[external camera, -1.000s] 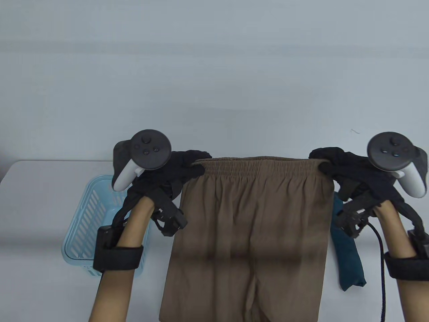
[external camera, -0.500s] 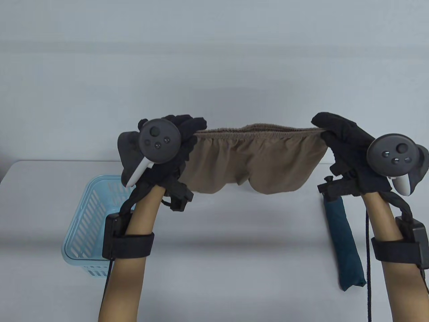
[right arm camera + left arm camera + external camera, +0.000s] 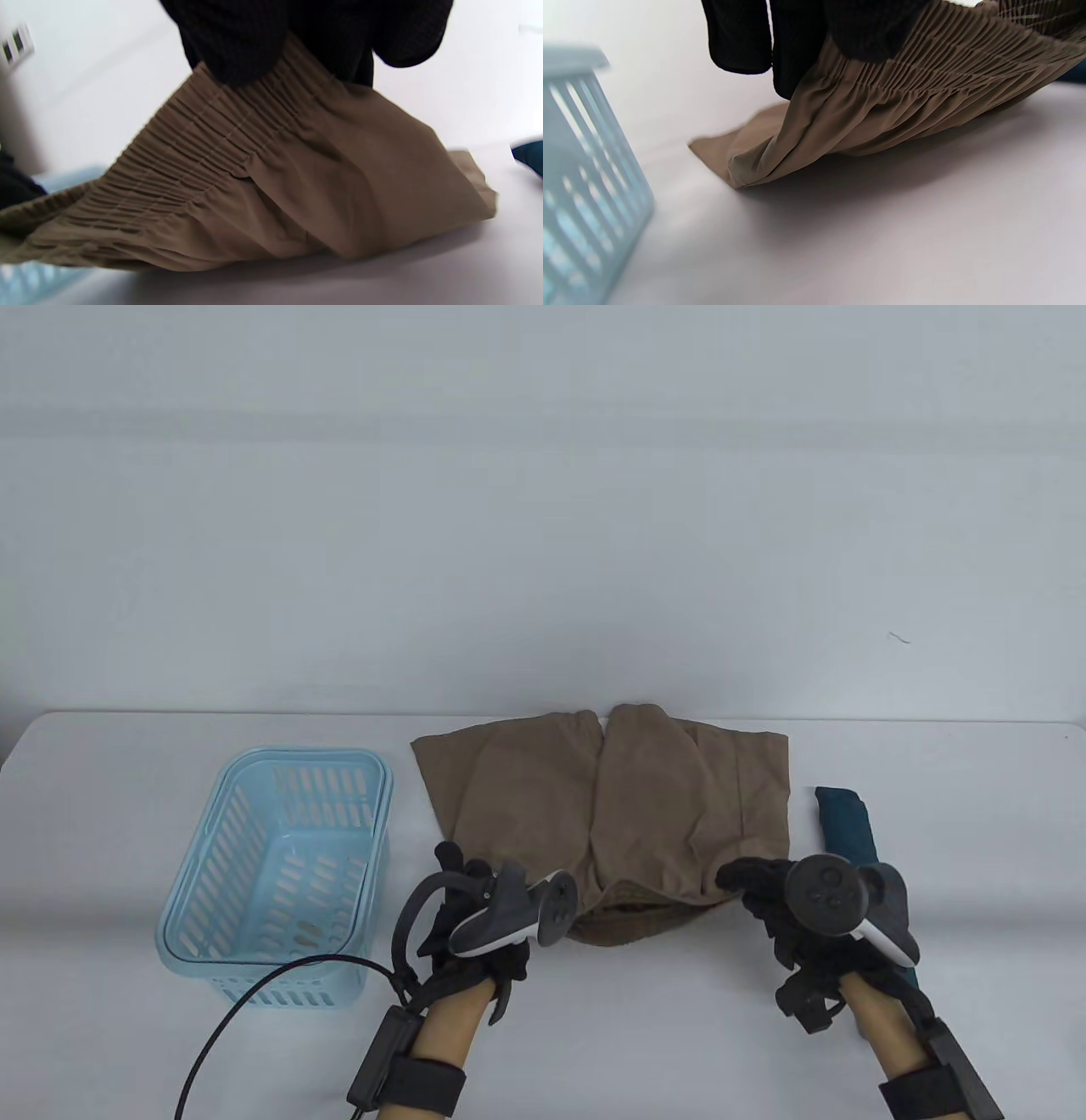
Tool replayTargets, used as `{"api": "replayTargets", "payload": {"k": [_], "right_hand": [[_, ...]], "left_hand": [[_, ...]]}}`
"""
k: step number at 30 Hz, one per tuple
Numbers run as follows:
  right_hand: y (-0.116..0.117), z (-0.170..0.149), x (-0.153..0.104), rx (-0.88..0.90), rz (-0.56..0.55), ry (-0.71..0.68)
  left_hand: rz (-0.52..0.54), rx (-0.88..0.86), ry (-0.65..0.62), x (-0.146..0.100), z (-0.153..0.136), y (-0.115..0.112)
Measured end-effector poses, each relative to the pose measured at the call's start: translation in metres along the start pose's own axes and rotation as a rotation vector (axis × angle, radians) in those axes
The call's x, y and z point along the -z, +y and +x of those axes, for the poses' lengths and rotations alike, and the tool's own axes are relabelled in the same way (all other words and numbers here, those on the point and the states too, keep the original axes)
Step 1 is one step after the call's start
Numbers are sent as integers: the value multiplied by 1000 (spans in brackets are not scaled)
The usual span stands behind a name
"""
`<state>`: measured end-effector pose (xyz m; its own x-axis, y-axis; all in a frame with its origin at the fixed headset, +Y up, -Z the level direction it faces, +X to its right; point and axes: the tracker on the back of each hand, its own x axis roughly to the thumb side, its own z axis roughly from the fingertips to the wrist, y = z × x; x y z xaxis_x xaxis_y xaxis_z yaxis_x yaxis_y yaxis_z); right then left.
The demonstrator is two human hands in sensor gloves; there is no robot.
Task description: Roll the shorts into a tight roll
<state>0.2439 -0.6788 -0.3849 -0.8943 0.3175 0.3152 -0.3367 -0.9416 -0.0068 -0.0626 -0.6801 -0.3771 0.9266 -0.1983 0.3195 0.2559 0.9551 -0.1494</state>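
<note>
Brown shorts [image 3: 611, 806] spread on the white counter [image 3: 594, 1035], leg openings toward the far edge, elastic waistband [image 3: 937, 55] at the near edge and raised a little off the surface. Left hand [image 3: 475, 916] pinching the waistband's left end, fingers [image 3: 797, 38] pressed onto the gathered elastic in the left wrist view; right hand [image 3: 789, 908] pinching the right end, fingertips [image 3: 237, 46] bunched on the ribbed band in the right wrist view. Both hands clamped on cloth, well apart from each other — one at each corner.

Thin woven fabric, by the look of it: light, limp, no stiffness of its own, draping into soft folds wherever unsupported. Probably a bit slick against the smooth counter, so likely to slide rather than stay put when pushed. Waistband the thickest and firmest part, bunched by its elastic — a sensible core for the roll and the best place to keep hold. Sagging middle between the two grips suggests the band wants gentle sideways tension to stay straight. Loose legs apt to skew or trap air, so smoothing flat before turning seems wise; tightness will depend on tucking the first turn firmly.

Light blue slotted basket [image 3: 276, 865] to the left, near the left hand but apart from the shorts. Dark teal folded cloth [image 3: 848, 823] just beside the right hand, partly hidden under it.
</note>
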Motion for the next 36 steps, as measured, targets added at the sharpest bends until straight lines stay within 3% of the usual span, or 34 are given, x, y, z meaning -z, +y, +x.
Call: {"api": "replayTargets", "payload": {"k": [5, 12, 15, 21, 25, 36], "right_hand": [[34, 1, -17, -39, 119, -25], [63, 0, -37, -54, 312, -52], [76, -1, -45, -71, 478, -30], [86, -3, -58, -35, 556, -4], [86, -2, -60, -22, 562, 8], [80, 6, -66, 24, 626, 2]], "left_hand": [[-79, 32, -37, -7, 12, -37], [-195, 35, -152, -25, 14, -71], [-306, 4, -213, -31, 13, -86], [-239, -122, -203, -38, 4, -103], [-211, -225, -173, -38, -3, -101], [-213, -271, -189, -42, -5, -89]]}}
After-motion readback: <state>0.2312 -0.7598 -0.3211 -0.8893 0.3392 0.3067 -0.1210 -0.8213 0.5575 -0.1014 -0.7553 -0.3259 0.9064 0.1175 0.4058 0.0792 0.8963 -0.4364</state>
